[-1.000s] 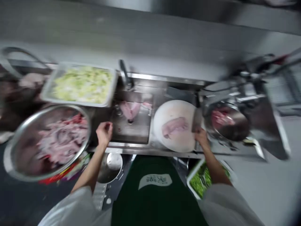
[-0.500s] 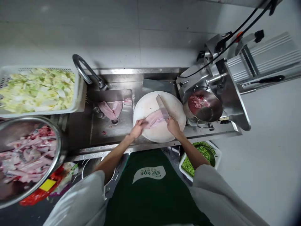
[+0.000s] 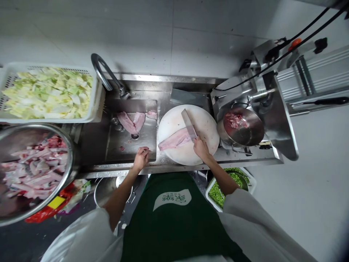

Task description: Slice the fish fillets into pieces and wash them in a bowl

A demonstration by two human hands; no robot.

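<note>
My right hand (image 3: 201, 148) grips the handle of a cleaver (image 3: 188, 123), its broad blade lying slantwise at the right end of a pale pink fish fillet (image 3: 174, 140). The fillet lies on a round white cutting board (image 3: 203, 115). Over the front right corner of the sink, away from the board, is my left hand (image 3: 141, 158). Its fingers are bent and pressed together at the tips; whatever may be between them is too small to name. Other pieces of fish fillet (image 3: 132, 123) rest in the sink (image 3: 111, 143) near the drain.
Left of the sink stand a white basket (image 3: 95, 105) of chopped cabbage and a large steel bowl (image 3: 71, 156) of cut fish. A faucet (image 3: 105, 69) arches above the sink. To the right are a steel pot (image 3: 242, 129) with meat scraps and a slicing machine (image 3: 286, 116).
My left hand has let go of the fillet's left end and moved left over the sink. The cleaver, still in my right hand, keeps nearly the same place on the board. The view has shifted slightly.
</note>
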